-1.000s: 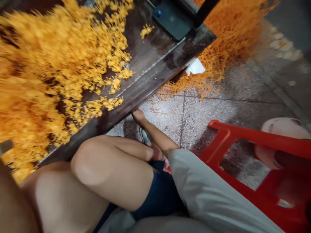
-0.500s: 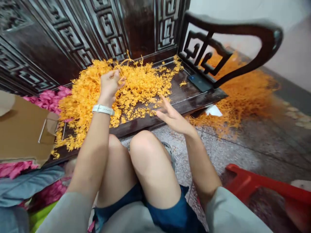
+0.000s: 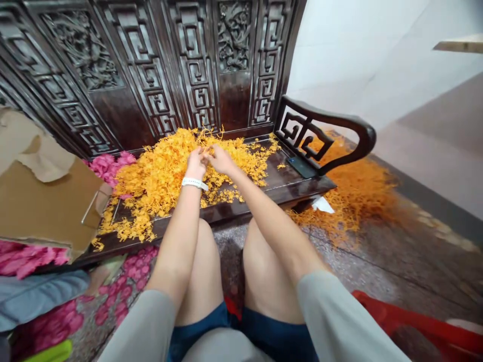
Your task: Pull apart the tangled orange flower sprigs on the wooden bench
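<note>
A large heap of small yellow-orange artificial flower pieces (image 3: pixel 162 168) covers much of the dark wooden bench seat. Above the middle of the heap my two hands meet, fingertips close together. My left hand (image 3: pixel 196 164), with a white band at its wrist, is closed in a pinch on a small yellow-orange flower piece. From the right, my right hand (image 3: pixel 222 161) reaches in with its fingers bent and pressed together at the same spot. Whatever its fingertips grip is too small and covered to make out.
A phone (image 3: pixel 301 167) lies by the carved armrest (image 3: pixel 335 118). Orange strands (image 3: pixel 350 191) are piled on the floor at right, near a red plastic stool (image 3: pixel 411 322). At left stand a cardboard box (image 3: pixel 45 201), pink petals (image 3: pixel 109 168) and another person's leg (image 3: pixel 41 296).
My right hand has moved from the bench's front edge up to my left hand, and its fingers have closed. The view has tilted up and turned, showing more of the backrest.
</note>
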A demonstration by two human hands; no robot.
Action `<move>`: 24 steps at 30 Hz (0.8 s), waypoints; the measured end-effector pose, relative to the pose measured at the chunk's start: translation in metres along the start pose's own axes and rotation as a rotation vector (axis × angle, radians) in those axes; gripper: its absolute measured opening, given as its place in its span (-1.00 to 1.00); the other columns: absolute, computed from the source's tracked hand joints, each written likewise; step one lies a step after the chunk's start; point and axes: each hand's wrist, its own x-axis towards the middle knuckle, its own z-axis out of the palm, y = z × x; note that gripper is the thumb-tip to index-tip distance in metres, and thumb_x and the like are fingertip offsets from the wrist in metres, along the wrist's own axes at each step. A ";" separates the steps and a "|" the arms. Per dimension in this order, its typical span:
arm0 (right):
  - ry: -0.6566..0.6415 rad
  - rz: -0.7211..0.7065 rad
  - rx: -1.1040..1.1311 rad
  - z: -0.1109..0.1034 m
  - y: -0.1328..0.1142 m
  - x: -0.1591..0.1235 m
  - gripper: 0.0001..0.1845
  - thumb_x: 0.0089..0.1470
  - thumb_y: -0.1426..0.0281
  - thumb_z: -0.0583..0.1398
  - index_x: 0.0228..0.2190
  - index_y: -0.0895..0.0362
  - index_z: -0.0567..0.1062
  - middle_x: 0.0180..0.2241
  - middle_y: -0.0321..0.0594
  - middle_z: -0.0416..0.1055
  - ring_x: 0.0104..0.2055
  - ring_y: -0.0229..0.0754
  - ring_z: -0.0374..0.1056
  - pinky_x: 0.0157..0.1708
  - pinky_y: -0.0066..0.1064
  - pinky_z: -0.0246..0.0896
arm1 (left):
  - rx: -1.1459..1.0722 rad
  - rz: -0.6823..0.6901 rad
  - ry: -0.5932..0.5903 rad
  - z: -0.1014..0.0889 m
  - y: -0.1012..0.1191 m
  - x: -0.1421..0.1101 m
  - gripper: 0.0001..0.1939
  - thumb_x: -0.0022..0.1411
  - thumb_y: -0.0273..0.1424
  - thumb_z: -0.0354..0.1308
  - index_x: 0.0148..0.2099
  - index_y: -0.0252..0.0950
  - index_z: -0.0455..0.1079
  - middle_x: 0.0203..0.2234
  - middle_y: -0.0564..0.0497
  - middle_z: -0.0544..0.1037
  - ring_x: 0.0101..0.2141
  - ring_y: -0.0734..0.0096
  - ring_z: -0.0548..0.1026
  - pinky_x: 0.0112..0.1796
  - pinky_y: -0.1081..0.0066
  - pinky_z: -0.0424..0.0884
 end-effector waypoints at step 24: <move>0.114 0.010 0.743 0.013 0.050 0.014 -0.74 0.43 0.17 0.27 -0.18 0.08 0.39 -0.37 -0.26 0.39 -0.40 -0.22 0.33 -0.28 -0.22 0.50 | 0.160 0.095 -0.063 0.006 -0.032 0.032 -0.89 0.44 -0.37 0.41 -0.06 -0.24 0.57 -0.34 -0.01 0.65 -0.41 0.45 0.53 -0.37 0.44 0.45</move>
